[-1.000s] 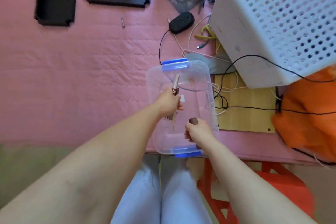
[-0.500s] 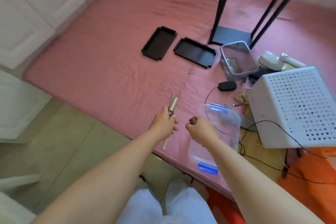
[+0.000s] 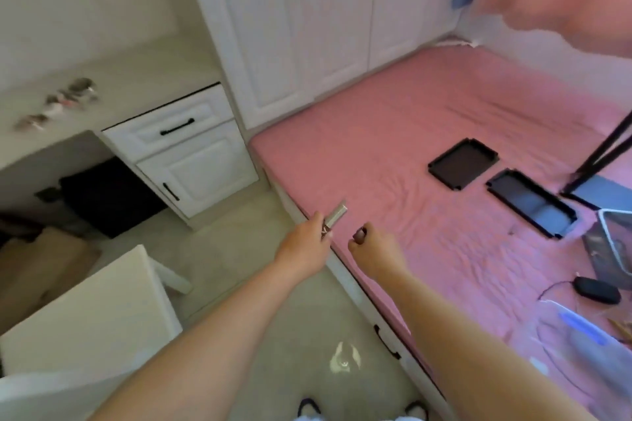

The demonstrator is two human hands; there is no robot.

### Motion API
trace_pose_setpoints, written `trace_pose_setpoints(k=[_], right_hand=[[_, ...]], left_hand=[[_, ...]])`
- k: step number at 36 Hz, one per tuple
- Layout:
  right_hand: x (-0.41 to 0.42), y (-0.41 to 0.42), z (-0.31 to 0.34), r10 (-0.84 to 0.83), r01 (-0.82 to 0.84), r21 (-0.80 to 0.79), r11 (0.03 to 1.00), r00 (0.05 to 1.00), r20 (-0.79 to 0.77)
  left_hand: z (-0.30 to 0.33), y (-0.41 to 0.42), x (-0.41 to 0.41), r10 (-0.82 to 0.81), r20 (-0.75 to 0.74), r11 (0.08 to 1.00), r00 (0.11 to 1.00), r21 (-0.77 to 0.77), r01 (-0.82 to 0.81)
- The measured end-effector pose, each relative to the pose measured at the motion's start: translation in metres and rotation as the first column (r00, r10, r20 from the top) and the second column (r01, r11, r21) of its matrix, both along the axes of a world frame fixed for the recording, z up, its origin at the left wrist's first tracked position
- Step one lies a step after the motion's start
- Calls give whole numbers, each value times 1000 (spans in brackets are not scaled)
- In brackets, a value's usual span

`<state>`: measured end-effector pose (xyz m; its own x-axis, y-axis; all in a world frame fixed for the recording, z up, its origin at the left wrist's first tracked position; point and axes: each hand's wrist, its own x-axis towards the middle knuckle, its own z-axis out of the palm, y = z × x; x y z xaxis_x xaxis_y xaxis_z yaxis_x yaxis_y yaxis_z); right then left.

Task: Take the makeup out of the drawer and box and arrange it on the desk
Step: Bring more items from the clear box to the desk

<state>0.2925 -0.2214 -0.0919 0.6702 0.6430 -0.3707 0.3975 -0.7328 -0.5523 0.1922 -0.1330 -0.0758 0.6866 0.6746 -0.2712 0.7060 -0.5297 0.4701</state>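
My left hand (image 3: 306, 244) grips slim metallic makeup tubes (image 3: 334, 217) that stick up out of the fist. My right hand (image 3: 371, 248) is curled round a small dark brown makeup item (image 3: 359, 233), only its top showing. Both hands hang over the edge of the pink bed (image 3: 393, 161). The clear plastic box (image 3: 581, 345) with blue clips lies on the bed at the lower right, behind my right arm. The white desk (image 3: 136, 79) stands at the upper left, with several blurred makeup items (image 3: 58, 102) on its top. Its drawer (image 3: 178, 128) with a black handle is closed.
A white stool (image 3: 85, 311) stands at the lower left. A dark space under the desk holds a black object (image 3: 109, 195). Two black trays (image 3: 461, 164) lie on the bed, with a clear bin (image 3: 615, 243) and a black device (image 3: 596, 290) at the right. White wardrobe doors (image 3: 307, 27) rise behind.
The view has swung left from the box on the bed toward the desk. Both hands, holding the same items, have left the box and now hang at the bed's edge.
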Motion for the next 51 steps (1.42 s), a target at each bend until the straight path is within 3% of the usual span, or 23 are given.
trace_pose_setpoints(k=[5,14,21,31,40,51], right_hand=[[-47,65,14,142,-143,28,989,989,34],[-78,175,38,315,-320,48,946,945,81],[-68,278,42,462,-471,90,877,880,108],[-52,408,43,652,-653,101,751,757,40],[-81,513,30,726,-721,94,686,688,-19],[-152,662,31,754,-753,39,657,657,-15]], left_hand=[[14,47,-52,147,72,989,987,-10,-147],[26,130,-98,405,217,890,888,128,-437],[20,220,-98,491,198,839,848,155,-522],[20,312,-96,736,154,657,659,72,-750],[4,396,-125,818,126,560,561,53,-827],[3,546,-189,835,140,540,532,-28,-841]])
